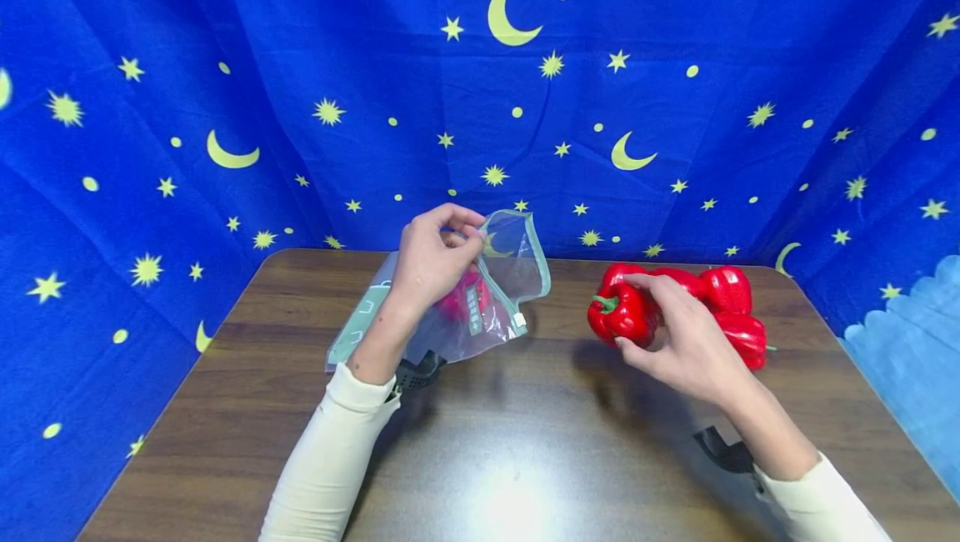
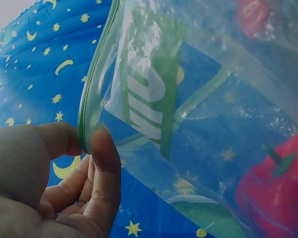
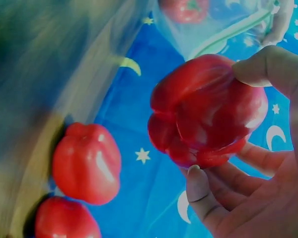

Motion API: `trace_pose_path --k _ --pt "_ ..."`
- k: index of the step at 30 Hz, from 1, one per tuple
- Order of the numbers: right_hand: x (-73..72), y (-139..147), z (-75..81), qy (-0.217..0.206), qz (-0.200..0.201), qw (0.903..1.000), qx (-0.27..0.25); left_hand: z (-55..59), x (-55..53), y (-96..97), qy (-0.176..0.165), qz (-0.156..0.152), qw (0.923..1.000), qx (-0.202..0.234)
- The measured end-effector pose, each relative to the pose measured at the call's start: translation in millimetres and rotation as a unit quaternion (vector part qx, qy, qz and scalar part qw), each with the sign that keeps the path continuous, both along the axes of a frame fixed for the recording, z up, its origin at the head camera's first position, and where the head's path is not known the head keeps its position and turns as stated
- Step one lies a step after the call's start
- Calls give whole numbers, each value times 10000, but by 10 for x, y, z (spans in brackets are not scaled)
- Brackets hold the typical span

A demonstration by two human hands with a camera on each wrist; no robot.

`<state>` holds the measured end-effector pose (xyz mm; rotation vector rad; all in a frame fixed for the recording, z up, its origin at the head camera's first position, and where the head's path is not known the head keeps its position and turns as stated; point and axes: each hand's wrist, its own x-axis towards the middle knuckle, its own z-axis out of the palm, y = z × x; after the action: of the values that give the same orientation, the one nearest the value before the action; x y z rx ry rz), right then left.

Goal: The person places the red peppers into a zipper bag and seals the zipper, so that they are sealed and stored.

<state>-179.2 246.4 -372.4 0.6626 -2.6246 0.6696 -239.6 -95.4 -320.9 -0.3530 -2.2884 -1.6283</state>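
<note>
My left hand (image 1: 442,254) pinches the rim of a clear zip bag (image 1: 513,254) between thumb and fingertips. The bag's mouth gapes to the right, with a white slider (image 1: 519,320) at its lower corner. Through the plastic, a red bell pepper with a green stem (image 2: 275,191) shows in the left wrist view, and more red shows near the top right. My right hand (image 1: 693,346) grips another red bell pepper (image 3: 208,111), thumb on one side and fingers on the other. In the head view its green stem points left, toward the bag.
Several more red bell peppers (image 1: 727,290) sit at the back right of the wooden table (image 1: 600,459), just behind and beside my right hand. A blue cloth (image 1: 420,67) with yellow moons and stars hangs behind the table. Light blue fabric (image 1: 911,342) lies off its right edge.
</note>
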Motion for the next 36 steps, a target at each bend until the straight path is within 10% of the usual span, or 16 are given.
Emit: trace_pose_path --k 36 --pt "-263 -527 347 -132 373 9925 -1154 1 3 2 25 -44 10000 78"
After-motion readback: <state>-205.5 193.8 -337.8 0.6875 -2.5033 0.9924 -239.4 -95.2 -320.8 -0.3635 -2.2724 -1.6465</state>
